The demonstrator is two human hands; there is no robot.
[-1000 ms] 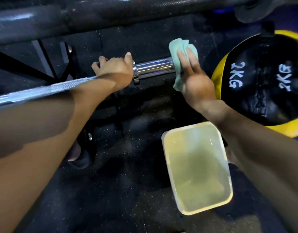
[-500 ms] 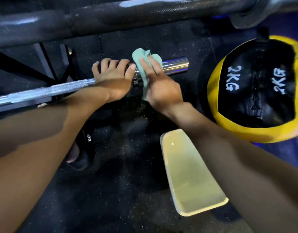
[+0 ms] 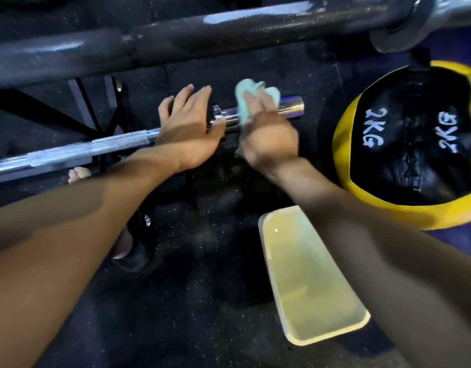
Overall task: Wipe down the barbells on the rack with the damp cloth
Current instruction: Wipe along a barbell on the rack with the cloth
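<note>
While the chrome barbell point(image 3: 77, 152) is lying low across the dark speckled floor point(image 3: 202, 301), the right hand point(image 3: 269, 136) is pressing the pale green cloth point(image 3: 249, 94) over the bar's smooth sleeve point(image 3: 290, 108), fingers laid fairly straight across the top of the fabric with the cloth bunching above the fingertips and a tail of it hanging below the bar. The sleeve's bare end is poking out just to the right of the cloth. The left hand point(image 3: 189, 128) is resting over the bar at the collar point(image 3: 217, 115), just beside the right hand, fingers stretched forward and loosely draped rather than wrapped tight (how far the thumb is closing underneath, I cannot tell). To its left the knurled shaft is running off toward the left edge of view. Above, a second, darker barbell point(image 3: 189, 35) is crossing the whole picture, its thick collar showing at the top right. On the floor to the right a black and yellow medicine ball point(image 3: 415, 160) is sitting, its white lettering reading "2KG" twice. Near the right forearm a pale yellowish rectangular tub point(image 3: 308, 274) is standing on the floor, well below the bar. Bare toes point(image 3: 79, 173) are peeking out under the left forearm.
</note>
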